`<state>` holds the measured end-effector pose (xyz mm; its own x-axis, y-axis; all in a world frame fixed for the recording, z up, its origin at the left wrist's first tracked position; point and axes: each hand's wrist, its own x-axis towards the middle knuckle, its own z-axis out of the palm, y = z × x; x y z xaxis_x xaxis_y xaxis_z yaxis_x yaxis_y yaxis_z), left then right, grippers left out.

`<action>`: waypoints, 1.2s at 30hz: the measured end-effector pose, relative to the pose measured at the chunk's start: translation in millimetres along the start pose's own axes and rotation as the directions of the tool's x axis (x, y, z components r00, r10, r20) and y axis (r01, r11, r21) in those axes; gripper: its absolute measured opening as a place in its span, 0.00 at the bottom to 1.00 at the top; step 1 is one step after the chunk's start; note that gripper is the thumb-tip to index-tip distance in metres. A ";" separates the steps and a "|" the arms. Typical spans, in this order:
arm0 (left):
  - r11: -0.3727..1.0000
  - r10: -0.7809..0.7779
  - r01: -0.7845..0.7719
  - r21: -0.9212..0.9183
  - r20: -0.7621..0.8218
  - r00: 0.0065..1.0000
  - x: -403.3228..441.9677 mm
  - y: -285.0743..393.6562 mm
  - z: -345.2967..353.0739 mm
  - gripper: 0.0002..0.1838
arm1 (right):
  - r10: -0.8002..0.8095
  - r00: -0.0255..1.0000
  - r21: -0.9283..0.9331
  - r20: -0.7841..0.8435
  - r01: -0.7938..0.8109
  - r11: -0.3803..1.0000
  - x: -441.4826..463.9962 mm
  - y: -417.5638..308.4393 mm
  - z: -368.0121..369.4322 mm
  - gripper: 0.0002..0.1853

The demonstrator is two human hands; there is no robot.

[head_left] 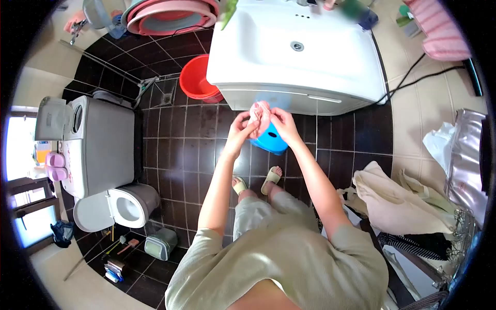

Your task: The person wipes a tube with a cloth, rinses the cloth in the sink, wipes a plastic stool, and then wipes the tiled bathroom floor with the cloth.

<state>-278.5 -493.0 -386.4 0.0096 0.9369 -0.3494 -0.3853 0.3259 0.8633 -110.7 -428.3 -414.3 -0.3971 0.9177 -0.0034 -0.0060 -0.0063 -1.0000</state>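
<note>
A crumpled pink cloth [261, 114] is held up between my two hands, in front of the washbasin cabinet. My left hand [241, 131] grips its left side, fingers curled around the fabric. On the other side, my right hand [283, 124] pinches the right edge of the cloth. Directly below it stands a blue plastic stool [272, 142] with a dark hole in its top, partly hidden by the cloth and hands. What kind of cloth item it is, I cannot make out.
The white washbasin [258, 57] is just ahead, with a red bucket [196, 80] at its left. A toilet [129, 206] and a top-loading washing machine [103, 147] stand left. Hanging clothes [398, 199] crowd the right side. Pink basins [173, 18] are at the upper left.
</note>
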 end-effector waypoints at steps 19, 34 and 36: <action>0.958 0.101 -0.197 -0.208 -0.397 0.912 -26.4 -108.0 -193.7 0.20 | 0.056 0.996 0.123 0.069 -0.064 0.990 1.2 162.5 149.2 0.06; 0.391 0.208 -0.434 -0.812 -0.382 0.901 62.5 -345.6 -302.7 0.29 | 0.227 0.964 0.333 0.136 -0.261 0.906 -11.9 417.7 131.3 0.08; 0.416 0.285 -0.447 -0.792 -0.354 0.891 83.1 -374.9 -309.2 0.28 | 0.014 0.994 0.186 0.106 -0.034 0.982 -7.9 453.7 139.2 0.09</action>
<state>-418.6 -576.4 -851.7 -0.4275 0.8829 -0.1943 -0.8952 -0.3835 0.2270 -238.1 -493.6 -866.8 -0.4919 0.8705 -0.0167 -0.1628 -0.1108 -0.9804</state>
